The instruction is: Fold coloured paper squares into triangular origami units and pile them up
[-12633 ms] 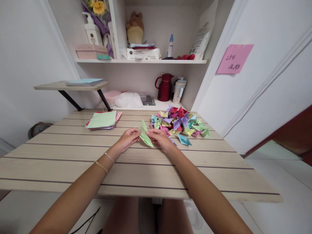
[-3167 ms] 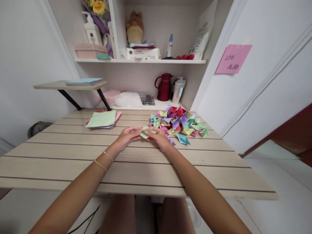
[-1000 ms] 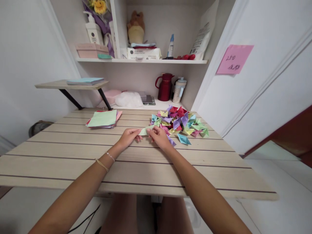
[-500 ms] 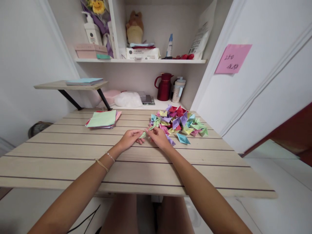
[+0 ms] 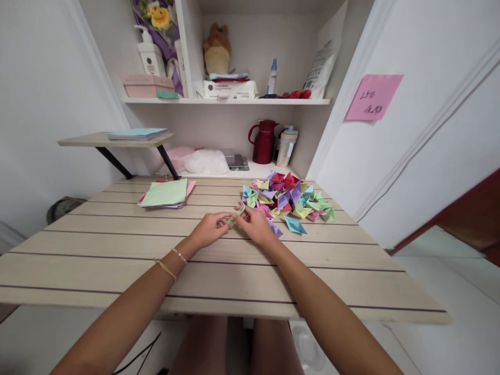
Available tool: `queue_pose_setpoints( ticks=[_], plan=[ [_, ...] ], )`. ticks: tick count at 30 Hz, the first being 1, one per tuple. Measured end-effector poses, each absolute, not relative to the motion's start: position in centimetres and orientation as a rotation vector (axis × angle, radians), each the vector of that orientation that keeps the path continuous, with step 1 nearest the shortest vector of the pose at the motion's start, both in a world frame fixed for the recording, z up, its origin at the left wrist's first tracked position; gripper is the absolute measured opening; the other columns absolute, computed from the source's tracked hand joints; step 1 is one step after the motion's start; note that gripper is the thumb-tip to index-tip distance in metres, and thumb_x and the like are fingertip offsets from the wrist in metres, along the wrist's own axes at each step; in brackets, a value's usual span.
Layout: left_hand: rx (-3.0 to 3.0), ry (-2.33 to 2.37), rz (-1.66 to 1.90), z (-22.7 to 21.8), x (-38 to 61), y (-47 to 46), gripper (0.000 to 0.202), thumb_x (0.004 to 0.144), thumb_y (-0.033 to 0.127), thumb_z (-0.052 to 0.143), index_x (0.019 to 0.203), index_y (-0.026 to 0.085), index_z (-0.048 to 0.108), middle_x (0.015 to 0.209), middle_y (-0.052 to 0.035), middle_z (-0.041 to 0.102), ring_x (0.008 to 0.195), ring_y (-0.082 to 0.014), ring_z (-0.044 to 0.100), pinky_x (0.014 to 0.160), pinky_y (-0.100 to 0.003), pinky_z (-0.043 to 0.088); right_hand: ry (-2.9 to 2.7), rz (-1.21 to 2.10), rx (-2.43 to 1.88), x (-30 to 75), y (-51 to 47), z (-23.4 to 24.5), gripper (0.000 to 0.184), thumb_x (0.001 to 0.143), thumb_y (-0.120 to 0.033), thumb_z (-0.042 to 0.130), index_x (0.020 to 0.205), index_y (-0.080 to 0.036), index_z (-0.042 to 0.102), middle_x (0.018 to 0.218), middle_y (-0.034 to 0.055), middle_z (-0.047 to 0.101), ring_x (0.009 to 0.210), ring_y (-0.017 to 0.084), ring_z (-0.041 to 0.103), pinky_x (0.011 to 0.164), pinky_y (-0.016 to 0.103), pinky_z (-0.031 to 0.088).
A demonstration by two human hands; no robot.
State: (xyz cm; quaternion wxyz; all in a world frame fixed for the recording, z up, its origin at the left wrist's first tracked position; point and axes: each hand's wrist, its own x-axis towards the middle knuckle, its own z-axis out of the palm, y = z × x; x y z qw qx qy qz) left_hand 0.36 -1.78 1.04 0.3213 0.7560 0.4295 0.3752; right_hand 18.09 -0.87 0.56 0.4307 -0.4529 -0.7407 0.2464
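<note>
Middle of the frame, just left of the heap: the left hand [image 5: 213,229] and right hand [image 5: 253,224] meet over a green paper [image 5: 241,210], folded narrow and slanting up to the right. Fingers of both hands are nearly closed, pinching it between thumb and fingertips; the left's lower fingers curl in, and its exact contact is partly hidden. Two-sided grip presumably because thin paper gives no stiffness of its own: one hand steadies while the other presses the fold. Forearms come in from the lower left and lower right over the counter [image 5: 234,284], probably for steadiness. Right of centre, folded paper boats [image 5: 284,199] lie heaped in mixed colours, likely gathered there to leave the near planks free for handling; a blue boat [image 5: 295,225] lies at the heap's near edge. Left of centre, loose sheets [image 5: 164,194] sit stacked, a green one uppermost, apart from the heap, which seems to keep flat and folded paper from mixing. Upper left, a blue-topped stack [image 5: 137,134] rests on a raised shelf [image 5: 82,139], off the working surface.
</note>
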Motion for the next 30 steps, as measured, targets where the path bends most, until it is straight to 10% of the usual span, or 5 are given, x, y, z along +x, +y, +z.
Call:
queue_pose_setpoints(
  ticks=[30],
  plan=[
    [2.274,1.450,0.996,1.4,0.2,-2.2,0.044,0.077,0.017,0.047,0.120,0.018,0.057,0.047,0.0046,0.050,0.043,-0.0095,0.043,0.049,-0.020,0.032,-2.025,0.311,-1.540,16.7,-2.5,1.5,0.046,0.084,-0.024,0.044,0.129,-0.020,0.050,0.080,0.0087,0.071,0.075,0.021,0.064,0.066,0.025,0.041]
  ],
)
